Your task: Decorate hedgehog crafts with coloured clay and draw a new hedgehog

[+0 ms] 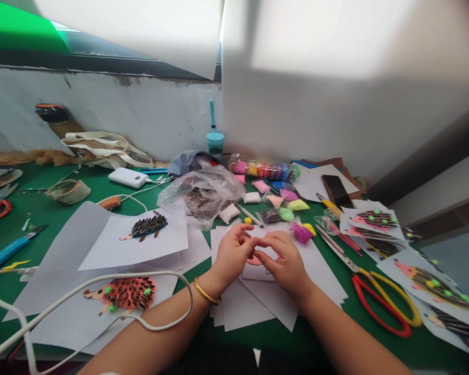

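Note:
My left hand [234,252] and my right hand [283,260] meet above a small white card [260,272] in the middle of the table. The fingertips of both are pinched close together; anything between them is too small to make out. A pink clay shape shows on the card, partly hidden by my fingers. Under the card lie several white sheets [254,304]. Just beyond my hands are a yellow clay ball [248,221], a white pen [250,215] and a magenta clay packet [301,233].
Large scissors [369,276] and finished hedgehog pictures [433,284] lie at the right. At the left are more hedgehog pictures [140,245], a looping white cable [101,281] and a blue-handled tool [8,255]. A plastic bag of seeds [205,198] and clay packets [252,197] sit behind.

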Demonstrator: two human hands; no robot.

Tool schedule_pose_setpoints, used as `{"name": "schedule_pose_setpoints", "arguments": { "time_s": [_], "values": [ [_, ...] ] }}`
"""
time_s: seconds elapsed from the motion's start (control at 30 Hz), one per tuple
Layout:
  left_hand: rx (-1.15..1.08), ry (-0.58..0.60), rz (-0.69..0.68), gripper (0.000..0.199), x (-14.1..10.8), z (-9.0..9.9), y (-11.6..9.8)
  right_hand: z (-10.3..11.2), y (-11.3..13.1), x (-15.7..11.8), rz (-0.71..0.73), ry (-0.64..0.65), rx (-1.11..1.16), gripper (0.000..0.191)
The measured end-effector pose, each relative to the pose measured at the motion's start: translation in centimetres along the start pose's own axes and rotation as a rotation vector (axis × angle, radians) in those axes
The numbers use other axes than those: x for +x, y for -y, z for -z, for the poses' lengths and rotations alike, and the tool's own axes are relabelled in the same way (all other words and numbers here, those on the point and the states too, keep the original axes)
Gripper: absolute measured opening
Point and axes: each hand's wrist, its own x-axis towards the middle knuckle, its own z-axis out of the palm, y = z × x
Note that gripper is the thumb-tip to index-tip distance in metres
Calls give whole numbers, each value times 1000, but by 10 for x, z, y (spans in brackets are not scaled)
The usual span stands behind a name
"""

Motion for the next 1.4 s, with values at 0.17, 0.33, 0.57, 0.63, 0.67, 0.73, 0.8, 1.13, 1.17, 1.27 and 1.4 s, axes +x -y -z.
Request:
{"name": "schedule_pose_setpoints", "arguments": {
  "time_s": [0.17,0.33,0.57,0.63,0.67,0.73,0.8,1.13,1.17,1.27,1.4],
  "values": [
    [6,-20,23,49,2,0,0,0,0,0,-22,56,24,11],
    [16,-9,29,51,1,2,-1,0,1,0,-15,68,33,12],
    [-83,65,62,55,-4,-3,-8,2,-2,2,-106,6,134,10],
    [-82,96,10,48,-5,-4,-9,4,-3,4,-192,1,215,14],
    [-49,112,-37,43,-6,-4,-9,5,-4,4,-237,5,266,16],
    [80,138,-153,34,-7,-2,-10,7,-4,5,-303,27,379,19],
    [233,138,-284,24,-8,0,-10,8,-5,5,-334,69,474,21],
    [621,48,-655,18,-9,9,-13,5,-17,-1,-394,166,586,33],
    [629,25,-661,17,-10,9,-14,5,-18,-2,-393,158,587,33],
    [620,-29,-635,17,-10,9,-18,7,-18,-1,-383,105,538,31],
    [575,-67,-534,22,-8,9,-19,12,-14,1,-352,9,408,31]
  ]
}}
